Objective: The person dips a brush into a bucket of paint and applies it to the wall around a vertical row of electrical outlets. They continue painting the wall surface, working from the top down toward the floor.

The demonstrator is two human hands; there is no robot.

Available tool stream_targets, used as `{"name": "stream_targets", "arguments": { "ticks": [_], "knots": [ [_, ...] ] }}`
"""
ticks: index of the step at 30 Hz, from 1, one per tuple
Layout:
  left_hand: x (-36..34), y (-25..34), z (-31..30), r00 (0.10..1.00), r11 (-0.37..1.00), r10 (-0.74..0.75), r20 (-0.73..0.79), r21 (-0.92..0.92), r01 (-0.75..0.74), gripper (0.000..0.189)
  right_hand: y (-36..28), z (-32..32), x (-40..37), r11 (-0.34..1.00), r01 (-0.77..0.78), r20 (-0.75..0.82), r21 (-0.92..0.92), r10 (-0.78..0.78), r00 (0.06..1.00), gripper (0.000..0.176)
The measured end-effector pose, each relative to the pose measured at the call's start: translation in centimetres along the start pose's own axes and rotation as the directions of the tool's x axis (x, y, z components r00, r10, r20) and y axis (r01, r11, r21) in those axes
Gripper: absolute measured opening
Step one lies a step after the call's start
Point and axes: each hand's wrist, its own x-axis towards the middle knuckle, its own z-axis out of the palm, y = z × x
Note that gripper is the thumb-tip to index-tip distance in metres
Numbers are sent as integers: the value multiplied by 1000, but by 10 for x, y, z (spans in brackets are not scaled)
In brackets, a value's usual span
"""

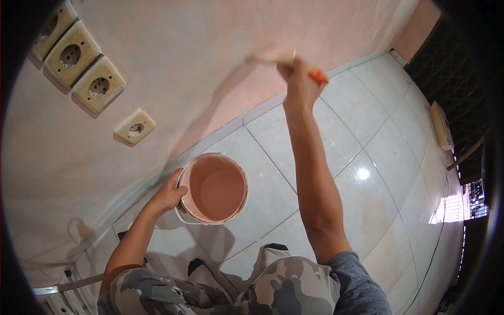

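My left hand (170, 193) grips the rim of a round bucket (244, 189), thumb over the edge. Pinkish-brown paint (218, 190) fills its lower part, and a thin wire handle hangs down at the near side. My right hand (303, 86) is closed around a paintbrush (318, 76) with an orange handle end. The pale head of the brush, smeared by motion, points left and lies right at the wall (210, 47). Patches of pink and whitish paint cover the wall around it.
Several yellowed power sockets (98, 87) sit on the wall at left, with a single socket (135, 127) lower down. White floor tiles (341, 126) meet the wall along a skirting strip. A dark metal grille (451, 68) stands at right. A metal ladder-like frame (68, 286) is at lower left.
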Motion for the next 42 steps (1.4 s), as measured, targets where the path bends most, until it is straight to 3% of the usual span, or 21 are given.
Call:
{"name": "stream_targets", "arguments": {
  "ticks": [1,3,7,12,16,19,21,22,24,25,26,27,28,30,39,40,42],
  "knots": [
    [0,-2,1,998,998,-53,12,-21,54,62,-12,16,8,996,79,22,28,-79,997,26],
    [-11,25,8,996,998,-69,52,13,69,59,-51,43,15,990,58,34,128,-63,997,29],
    [-7,23,6,1000,1000,-6,17,24,5,59,-68,38,19,959,218,50,181,-230,972,24],
    [-10,21,6,997,998,-69,41,-13,69,57,-20,-21,-5,980,26,-94,197,-7,996,31],
    [-13,24,5,992,993,-120,26,-2,120,60,27,-82,-40,984,-156,-247,-87,130,960,28],
    [-4,5,3,1000,1000,-17,23,18,16,61,53,-115,-57,947,-229,-272,-225,165,948,25],
    [6,-15,-3,991,986,135,9,95,-135,62,69,-130,-60,946,-222,-278,-234,154,948,25],
    [-1,2,0,992,988,125,4,95,-125,62,72,-132,-63,946,-214,-281,-242,143,949,25],
    [-17,38,6,985,986,-165,56,31,164,59,81,-133,-65,946,-231,-310,-228,155,938,25],
    [-15,27,4,984,985,-171,49,39,169,59,85,-131,-66,949,-232,-339,-214,150,929,25],
    [-10,8,4,998,997,-59,7,42,59,60,88,-130,-67,950,-235,-344,-206,155,926,25],
    [-9,6,6,998,997,56,-30,48,-54,60,93,-129,-69,950,-232,-323,-209,157,933,25],
    [-10,8,5,998,997,57,-27,52,-55,60,95,-128,-72,950,-226,-301,-216,156,941,26],
    [-17,15,5,996,995,-92,15,-37,92,63,100,-125,-76,945,-231,-279,-231,164,946,25],
    [-19,12,6,995,994,-99,-28,-47,98,64,107,-73,-62,964,-243,-233,-105,213,949,25],
    [-18,13,5,995,994,-99,-25,-47,98,64,94,-56,-56,981,-195,-220,-21,186,958,21],
    [-18,11,5,995,993,-103,-5,-51,103,64,62,-40,-35,997,-66,-88,-40,62,994,16]
  ]
}}
